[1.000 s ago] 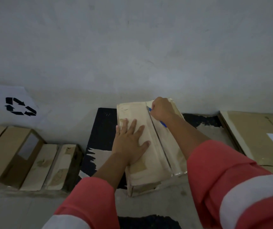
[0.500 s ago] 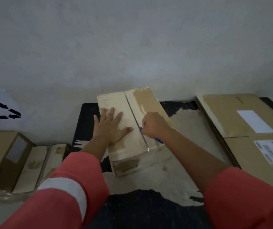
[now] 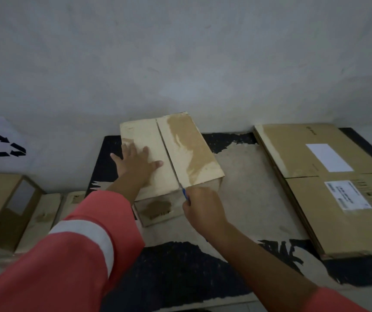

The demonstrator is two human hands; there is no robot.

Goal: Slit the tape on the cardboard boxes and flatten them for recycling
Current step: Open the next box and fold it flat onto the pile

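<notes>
A pale cardboard box (image 3: 187, 152) lies on a worn black mat (image 3: 180, 266) against the wall, its two top flaps meeting at a centre seam. My left hand (image 3: 135, 163) presses flat on the left flap, fingers spread. My right hand (image 3: 203, 208) grips a blue cutter (image 3: 185, 194) at the near end of the seam, its tip at the box's front edge. Most of the cutter is hidden inside my fist.
Large flattened brown cartons (image 3: 329, 183) with white labels are stacked at the right. Several smaller boxes (image 3: 9, 210) stand at the left, below a paper sheet with a recycling symbol (image 3: 2, 145) on the grey wall.
My right hand has drawn the cutter along the seam from the far end to the near edge of the box. The left hand stays pressed on the left flap. The camera view shifted left.
</notes>
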